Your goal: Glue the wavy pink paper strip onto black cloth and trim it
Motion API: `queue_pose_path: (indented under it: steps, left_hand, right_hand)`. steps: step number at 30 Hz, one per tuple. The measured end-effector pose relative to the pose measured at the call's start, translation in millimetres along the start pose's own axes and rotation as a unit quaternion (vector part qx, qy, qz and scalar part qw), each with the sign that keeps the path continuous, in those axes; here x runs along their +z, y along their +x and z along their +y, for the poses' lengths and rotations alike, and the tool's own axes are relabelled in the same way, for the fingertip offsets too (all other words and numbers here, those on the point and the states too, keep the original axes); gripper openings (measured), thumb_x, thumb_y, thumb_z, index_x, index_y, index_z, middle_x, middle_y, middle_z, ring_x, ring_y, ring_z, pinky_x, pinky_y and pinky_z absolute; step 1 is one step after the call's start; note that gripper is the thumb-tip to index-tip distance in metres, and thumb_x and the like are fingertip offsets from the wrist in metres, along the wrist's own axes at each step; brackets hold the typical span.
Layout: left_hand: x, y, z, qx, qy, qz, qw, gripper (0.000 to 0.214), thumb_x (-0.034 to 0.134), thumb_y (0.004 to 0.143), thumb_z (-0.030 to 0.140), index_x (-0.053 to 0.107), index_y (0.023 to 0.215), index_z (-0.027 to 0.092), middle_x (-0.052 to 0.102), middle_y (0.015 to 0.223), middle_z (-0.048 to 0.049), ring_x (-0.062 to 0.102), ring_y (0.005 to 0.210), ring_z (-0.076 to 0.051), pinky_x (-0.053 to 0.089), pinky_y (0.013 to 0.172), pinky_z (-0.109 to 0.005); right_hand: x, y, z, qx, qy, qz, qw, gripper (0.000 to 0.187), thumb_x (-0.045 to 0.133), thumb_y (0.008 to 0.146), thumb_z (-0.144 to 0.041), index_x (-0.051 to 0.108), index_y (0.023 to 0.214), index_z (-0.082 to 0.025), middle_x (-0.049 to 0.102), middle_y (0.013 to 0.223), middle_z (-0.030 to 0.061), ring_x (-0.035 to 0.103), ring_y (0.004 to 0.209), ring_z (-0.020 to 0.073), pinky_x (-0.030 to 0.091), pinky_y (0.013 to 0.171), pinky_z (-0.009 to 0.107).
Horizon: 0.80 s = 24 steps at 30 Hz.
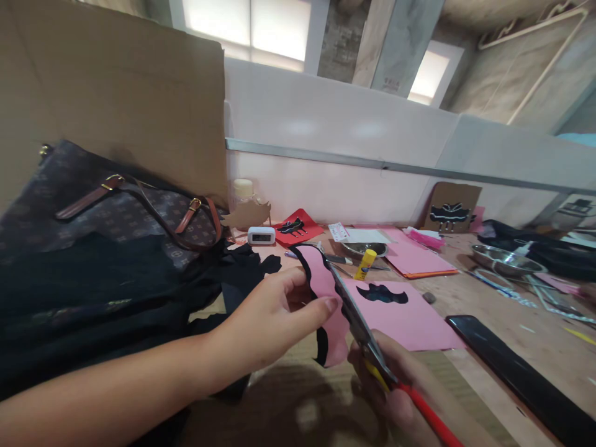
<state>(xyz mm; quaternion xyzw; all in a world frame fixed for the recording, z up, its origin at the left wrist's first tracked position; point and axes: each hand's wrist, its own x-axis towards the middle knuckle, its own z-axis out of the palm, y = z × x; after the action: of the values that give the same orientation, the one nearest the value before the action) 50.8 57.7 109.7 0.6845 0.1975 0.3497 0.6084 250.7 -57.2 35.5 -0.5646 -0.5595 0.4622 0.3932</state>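
Note:
Between thumb and fingers, my left hand pinches a wavy-edged pink paper piece with black material along its edges. My right hand is wrapped round a pair of scissors with red and yellow on the handles. Its blades run along the right edge of the paper piece. Part of the right hand's grip is blurred and hidden behind the scissors. Just beyond, a black wavy cutout lies on a pink sheet.
A brown handbag and black fabric fill the left. Behind the hands stand a yellow glue stick, a white digital clock and a metal bowl. A long black object lies at right.

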Motion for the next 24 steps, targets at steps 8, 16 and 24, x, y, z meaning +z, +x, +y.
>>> queue_pose_path:
  steps: [8, 16, 24]
  left_hand:
    - [-1.0, -1.9, 0.2, -0.011, -0.005, -0.001, 1.000, 0.015, 0.067, 0.086, 0.029, 0.063, 0.091, 0.016, 0.071, 0.094, -0.0064, 0.067, 0.086, -0.018, 0.052, 0.077, -0.027]
    - [-2.0, 0.1, 2.2, -0.017, -0.012, -0.006, 1.000, 0.016, 0.068, 0.086, 0.030, 0.063, 0.088, 0.016, 0.070, 0.089, -0.0046, 0.066, 0.083, -0.017, 0.052, 0.077, -0.027]
    - [-2.2, -0.2, 4.0, -0.021, -0.016, -0.015, 1.000, 0.016, 0.069, 0.085, 0.031, 0.063, 0.086, 0.016, 0.069, 0.085, -0.0040, 0.064, 0.079, -0.017, 0.052, 0.075, -0.029]
  right_hand:
    - [-1.5, 0.1, 3.7, -0.076, 0.026, -0.009, 0.997, 0.071, 0.053, 0.078, -0.087, 0.057, 0.104, -0.022, 0.042, 0.069, -0.0048, 0.035, 0.058, 0.0106, 0.031, 0.055, 0.025]
    - [0.9, 1.7, 8.2, -0.076, 0.018, 0.012, 0.997, 0.072, 0.056, 0.074, -0.088, 0.060, 0.102, -0.022, 0.041, 0.063, -0.0052, 0.031, 0.054, 0.0102, 0.027, 0.051, 0.025]
    - [-1.1, 0.3, 5.5, -0.052, 0.035, 0.005, 0.998, 0.062, 0.067, 0.074, -0.079, 0.064, 0.101, -0.023, 0.045, 0.063, -0.0037, 0.037, 0.055, 0.0118, 0.039, 0.054, 0.025]
